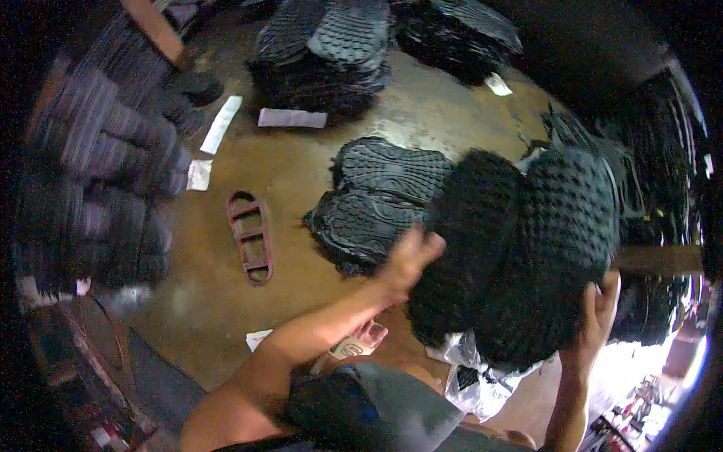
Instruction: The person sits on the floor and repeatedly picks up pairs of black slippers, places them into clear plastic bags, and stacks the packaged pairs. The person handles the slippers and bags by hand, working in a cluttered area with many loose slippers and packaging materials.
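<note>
A thick bundle of black rubber shoe soles (571,215) with knobbly tread is held up in front of me, between both hands. Its near side is dark and shaggy, so single soles there cannot be told apart. My left hand (410,264), slightly blurred, presses against the bundle's left side with its fingertips partly hidden. On the right edge, my right hand (600,305) grips it low down. Just left of the bundle, a pile of patterned black soles (376,207) lies on the floor in two side-by-side rows, partly covered by the bundle.
Tall stacks of dark soles (113,173) line the left; more sole stacks (324,64) stand at the back. A reddish sole-shaped frame (265,242) and white paper strips (292,118) lie on the brown floor (301,162). White plastic bags (489,395) lie near my legs.
</note>
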A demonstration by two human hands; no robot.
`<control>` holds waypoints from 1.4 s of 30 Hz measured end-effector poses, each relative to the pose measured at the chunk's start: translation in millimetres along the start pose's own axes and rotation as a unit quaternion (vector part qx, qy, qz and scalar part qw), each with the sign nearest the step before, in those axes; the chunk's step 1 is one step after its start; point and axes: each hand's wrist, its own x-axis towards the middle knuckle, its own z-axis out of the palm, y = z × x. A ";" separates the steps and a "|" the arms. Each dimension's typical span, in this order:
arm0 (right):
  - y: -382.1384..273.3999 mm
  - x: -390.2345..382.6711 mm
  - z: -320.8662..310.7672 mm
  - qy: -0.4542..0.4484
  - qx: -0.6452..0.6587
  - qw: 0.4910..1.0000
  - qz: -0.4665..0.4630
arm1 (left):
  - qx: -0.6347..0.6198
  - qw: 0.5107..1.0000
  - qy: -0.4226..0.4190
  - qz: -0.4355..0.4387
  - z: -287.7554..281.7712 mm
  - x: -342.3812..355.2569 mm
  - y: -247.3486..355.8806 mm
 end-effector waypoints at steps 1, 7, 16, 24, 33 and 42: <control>7.3 9.7 11.1 -0.014 -0.033 0.999 -0.037 | 0.122 0.982 0.065 0.129 -16.1 -3.4 24.0; 123.9 56.3 114.8 -0.029 0.028 0.999 -0.009 | 0.239 0.936 0.071 0.248 -94.4 9.7 83.5; 262.6 85.3 196.0 -0.117 -0.113 0.981 0.103 | 0.451 0.853 0.215 0.153 -206.5 78.0 -23.6; 296.4 27.9 -45.1 -0.316 -0.311 0.890 0.107 | 0.747 0.532 0.216 0.336 -109.6 45.3 27.4; 430.9 -133.8 -191.8 0.126 -0.406 0.796 0.431 | 0.475 0.798 -0.370 0.022 84.9 26.4 -134.4; 355.5 -133.0 -194.9 0.179 -0.276 0.867 0.374 | 0.433 0.795 -0.420 -0.068 93.2 -0.4 -169.1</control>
